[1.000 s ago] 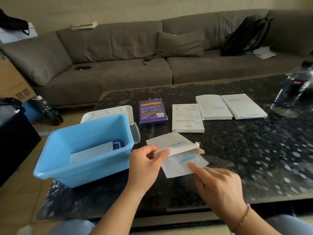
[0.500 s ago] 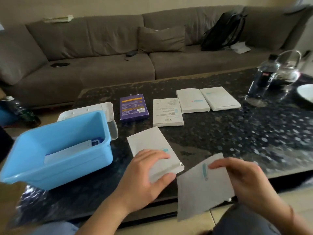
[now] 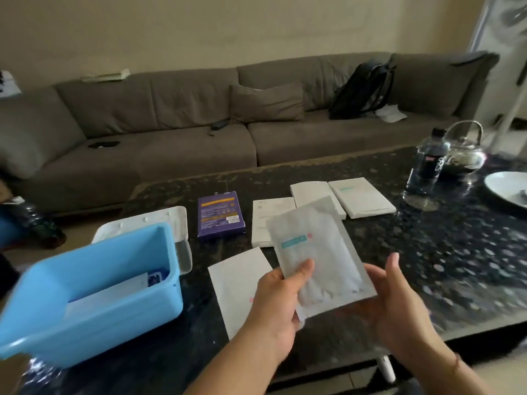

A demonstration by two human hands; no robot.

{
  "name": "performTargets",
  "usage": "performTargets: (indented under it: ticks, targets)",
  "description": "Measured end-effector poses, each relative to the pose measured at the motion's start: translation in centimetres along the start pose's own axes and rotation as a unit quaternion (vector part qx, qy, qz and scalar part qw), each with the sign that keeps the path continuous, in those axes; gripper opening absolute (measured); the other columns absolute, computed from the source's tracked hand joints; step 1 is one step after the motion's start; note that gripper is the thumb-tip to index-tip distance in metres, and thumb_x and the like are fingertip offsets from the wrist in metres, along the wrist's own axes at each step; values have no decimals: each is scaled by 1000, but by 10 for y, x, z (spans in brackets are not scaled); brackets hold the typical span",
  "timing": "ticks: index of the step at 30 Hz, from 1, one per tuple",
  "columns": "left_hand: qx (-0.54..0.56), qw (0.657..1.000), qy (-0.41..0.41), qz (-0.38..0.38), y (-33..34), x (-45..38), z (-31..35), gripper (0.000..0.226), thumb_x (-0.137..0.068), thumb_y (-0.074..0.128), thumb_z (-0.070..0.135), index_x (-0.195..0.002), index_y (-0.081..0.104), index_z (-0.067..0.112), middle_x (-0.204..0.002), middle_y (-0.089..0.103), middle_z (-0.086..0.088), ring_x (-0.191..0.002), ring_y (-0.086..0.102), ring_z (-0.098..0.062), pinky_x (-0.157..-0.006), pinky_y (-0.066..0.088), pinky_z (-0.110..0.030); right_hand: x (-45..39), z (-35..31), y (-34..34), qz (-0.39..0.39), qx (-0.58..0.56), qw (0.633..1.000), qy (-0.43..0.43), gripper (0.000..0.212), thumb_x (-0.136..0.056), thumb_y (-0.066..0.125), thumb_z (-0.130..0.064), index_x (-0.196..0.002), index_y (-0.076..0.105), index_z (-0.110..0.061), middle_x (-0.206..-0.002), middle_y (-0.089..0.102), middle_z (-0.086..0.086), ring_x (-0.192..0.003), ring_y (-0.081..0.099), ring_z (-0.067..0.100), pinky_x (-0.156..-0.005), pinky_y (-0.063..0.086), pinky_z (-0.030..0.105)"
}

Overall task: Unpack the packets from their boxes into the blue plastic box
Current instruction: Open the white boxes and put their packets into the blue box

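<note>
Left hand (image 3: 273, 303) grips a white sealed packet (image 3: 319, 252), thumb on its face, held above the table's (image 3: 427, 266) near edge. Right hand (image 3: 399, 303) supports the packet's right side, fingers (image 3: 392, 269) relaxed and straight. Blue plastic box (image 3: 85, 309) sits at the near left corner, an emptied white box (image 3: 236, 283) flat beside it.

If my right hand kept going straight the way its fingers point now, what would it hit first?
Probably nothing nearby: the right hand points up and away past the packet, so bare table lies ahead. Depth is unclear.
</note>
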State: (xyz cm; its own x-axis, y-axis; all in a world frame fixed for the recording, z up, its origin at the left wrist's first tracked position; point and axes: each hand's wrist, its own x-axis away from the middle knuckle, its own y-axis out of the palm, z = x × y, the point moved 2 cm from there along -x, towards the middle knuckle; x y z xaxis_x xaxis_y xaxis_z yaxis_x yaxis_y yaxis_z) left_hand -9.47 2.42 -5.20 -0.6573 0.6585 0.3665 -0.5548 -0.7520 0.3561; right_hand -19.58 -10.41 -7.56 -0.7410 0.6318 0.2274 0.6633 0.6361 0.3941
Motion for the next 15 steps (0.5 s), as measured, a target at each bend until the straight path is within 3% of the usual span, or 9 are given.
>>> performTargets:
  ticks: [2, 4, 6, 8, 11, 13, 15]
  targets:
    - [26, 998, 17, 56, -2, 0, 5, 25, -77, 74, 37, -99, 68, 26, -89, 78, 2, -96, 70, -25, -95, 52, -49, 8, 7, 21, -15, 25, 1000, -7, 63, -87, 42, -56, -97, 75, -3, -100, 72, 25, -92, 70, 42, -87, 52, 57]
    - [38, 996, 30, 74, -5, 3, 10, 34, -70, 74, 41, -101, 68, 28, -92, 78, 2, -97, 71, -24, -98, 51, -49, 13, 7, 44, -11, 59, 997, -46, 36, -83, 60, -37, -91, 77, -6, -96, 73, 23, -90, 71, 42, -91, 51, 61]
    - [48, 995, 49, 72, -10, 7, 17, 36, -72, 75, 37, -106, 68, 26, -97, 77, 0, -97, 72, -22, -97, 53, -46, 13, 8, 61, -18, 57, 997, -52, 22, -84, 65, -23, -92, 77, -6, -95, 74, 21, -90, 71, 42, -92, 50, 62]
    - [28, 990, 97, 96, -25, 11, 31, 36, -69, 77, 38, -103, 71, 27, -98, 77, 4, -95, 73, -19, -93, 56, -45, 9, 7, 74, -44, 58, 997, -38, 21, -86, 64, -18, -97, 75, -4, -96, 74, 22, -91, 70, 43, -91, 51, 60]
    - [-41, 961, 218, 163, -66, 20, 71, 8, -79, 77, 31, -85, 75, 36, -87, 76, 13, -83, 73, -8, -73, 60, -31, 4, -2, 93, -82, 93, 992, -36, 25, -85, 63, -13, -105, 69, 1, -96, 75, 19, -87, 73, 38, -78, 58, 48]
    - [-108, 939, 265, 190, -100, 29, 102, 11, -84, 75, 20, -91, 72, 29, -84, 76, 10, -79, 73, -8, -60, 57, -24, -1, -8, 111, -116, 144, 982, -42, 24, -85, 64, -15, -105, 69, -4, -95, 76, 12, -86, 74, 31, -70, 61, 41]
    - [-177, 925, 283, 181, -131, 37, 124, 27, -83, 76, 11, -103, 67, 26, -84, 77, 2, -79, 74, -14, -65, 57, -29, -10, -11, 132, -139, 202, 968, -50, 28, -81, 67, -23, -105, 70, -10, -94, 77, 5, -85, 75, 24, -73, 61, 40]
